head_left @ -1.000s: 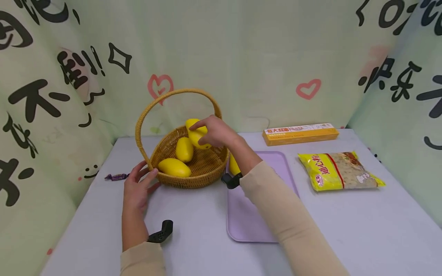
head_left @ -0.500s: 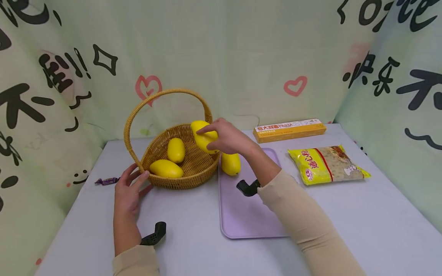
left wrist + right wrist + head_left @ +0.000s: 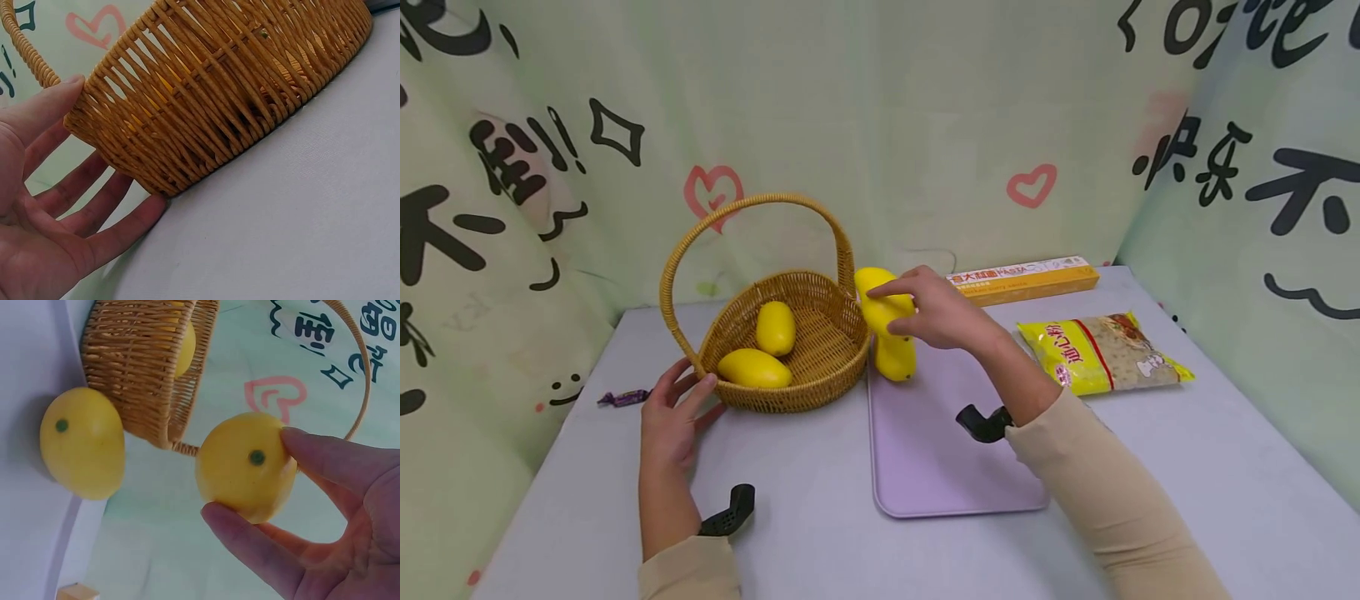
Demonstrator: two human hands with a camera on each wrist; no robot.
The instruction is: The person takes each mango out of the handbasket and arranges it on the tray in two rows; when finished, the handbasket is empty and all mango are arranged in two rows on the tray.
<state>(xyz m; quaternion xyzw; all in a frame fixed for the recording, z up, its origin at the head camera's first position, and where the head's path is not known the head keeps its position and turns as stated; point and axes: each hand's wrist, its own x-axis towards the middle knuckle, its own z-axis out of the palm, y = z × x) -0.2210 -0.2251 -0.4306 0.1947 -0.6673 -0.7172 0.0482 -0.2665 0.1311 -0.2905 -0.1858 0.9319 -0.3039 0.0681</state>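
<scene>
My right hand pinches a yellow mango between thumb and fingers, up beside the basket's right rim. In the right wrist view the held mango shows a green stem spot. Below it, another mango rests on the lilac tray. The wicker basket has a tall arched handle; one mango and a second mango lie inside. My left hand rests on the basket's left side, thumb at the rim by the handle, other fingers spread and fairly straight along the outer wall.
A small purple-wrapped candy lies left of the basket. Behind the tray is an orange-and-white box. To its right lies a yellow food bag. A printed curtain encloses the table's back and sides.
My right hand has carried the mango out from above the basket, rightward to over the tray's left back corner. My left hand stays at the basket. The head view has shifted slightly right.
</scene>
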